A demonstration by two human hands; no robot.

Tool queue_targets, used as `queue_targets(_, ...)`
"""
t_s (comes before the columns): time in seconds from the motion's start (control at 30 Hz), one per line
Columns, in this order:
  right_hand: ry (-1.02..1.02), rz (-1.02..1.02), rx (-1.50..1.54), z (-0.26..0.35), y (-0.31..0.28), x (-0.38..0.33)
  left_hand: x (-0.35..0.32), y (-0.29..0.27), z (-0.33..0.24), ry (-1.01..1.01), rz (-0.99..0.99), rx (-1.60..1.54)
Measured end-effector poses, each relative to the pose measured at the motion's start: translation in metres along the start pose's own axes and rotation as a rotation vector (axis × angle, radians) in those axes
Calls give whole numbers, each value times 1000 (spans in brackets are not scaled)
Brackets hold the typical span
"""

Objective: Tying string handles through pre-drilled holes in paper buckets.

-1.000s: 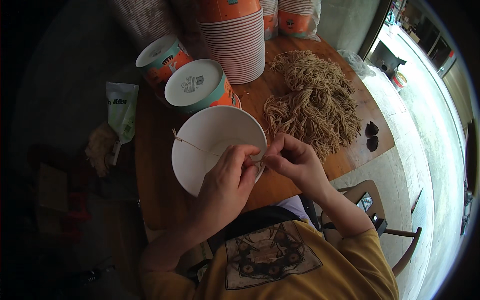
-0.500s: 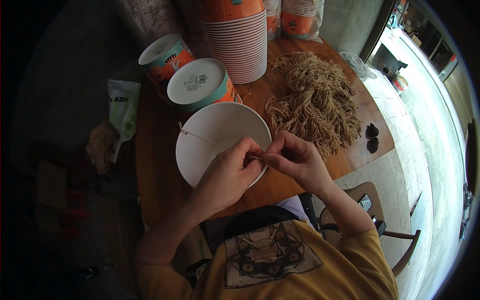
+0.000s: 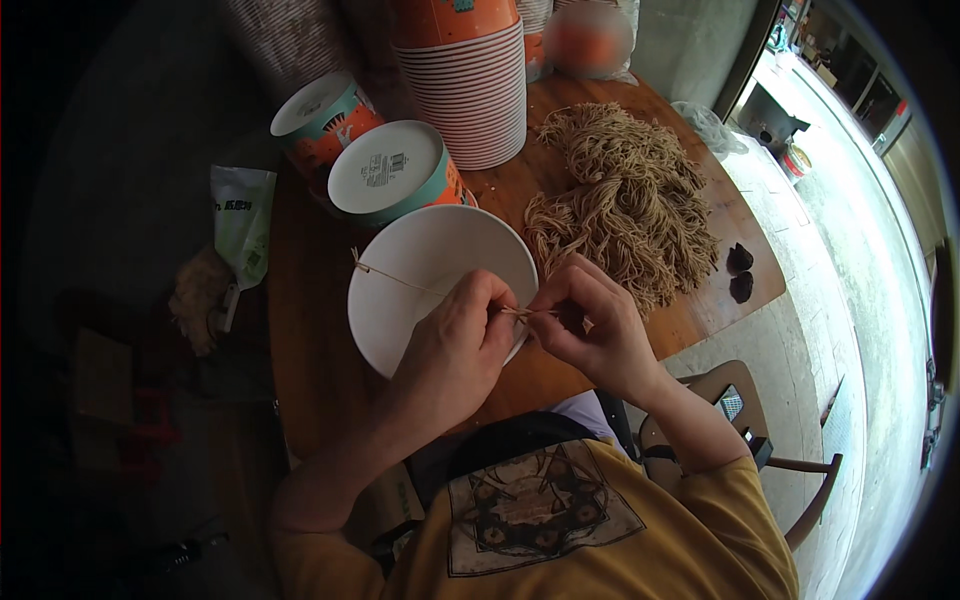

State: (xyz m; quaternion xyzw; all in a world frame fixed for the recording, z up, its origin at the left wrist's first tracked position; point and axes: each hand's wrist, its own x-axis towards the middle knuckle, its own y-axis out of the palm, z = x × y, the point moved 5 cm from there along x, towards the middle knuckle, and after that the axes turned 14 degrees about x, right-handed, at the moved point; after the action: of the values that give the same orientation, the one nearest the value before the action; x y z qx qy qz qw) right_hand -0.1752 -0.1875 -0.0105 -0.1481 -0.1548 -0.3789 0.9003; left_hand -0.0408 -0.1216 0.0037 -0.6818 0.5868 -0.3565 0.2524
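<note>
Over the near right rim of a large white paper tub [image 3: 400, 325], my two hands work close together. My left hand [image 3: 455, 335] pinches a thin tan cord [image 3: 400, 280], which runs back across the tub's mouth to a small knotted end at its far left rim. My right hand [image 3: 600, 325] has thumb and forefinger closed on the same cord, with a short bit showing by its curled fingers. Between the fingertips the cord crosses itself in what looks like a small knot. A tangled heap of tan cord [image 3: 640, 200] lies beyond my right hand.
Two upturned orange and teal tubs [image 3: 385, 175] sit behind the white one, beside a tall nested stack of tubs [image 3: 465, 100]. Two small dark pieces [image 3: 740, 273] lie near the wooden table's [image 3: 745, 225] right edge. A chair [image 3: 690, 410] stands at right.
My fingertips have drawn slightly apart, and the crossed cord now shows between them. My right hand has turned a little. The whole view has shifted slightly.
</note>
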Motion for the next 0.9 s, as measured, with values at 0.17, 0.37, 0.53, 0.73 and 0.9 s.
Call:
queue_targets(0.17,83,-14,11,0,-2,1,0,5,5,-58,86,-10)
queue_targets(0.37,477,89,221,-1,-5,3,0,5,3,-65,101,-35)
queue_targets(0.53,513,87,326,-10,-4,-2,-1,5,3,-69,118,-69)
queue_targets(0.73,130,103,79,-8,-9,7,1,7,3,-48,113,-87)
queue_targets(0.9,-89,194,-463,25,-2,16,2,5,2,-58,116,-105)
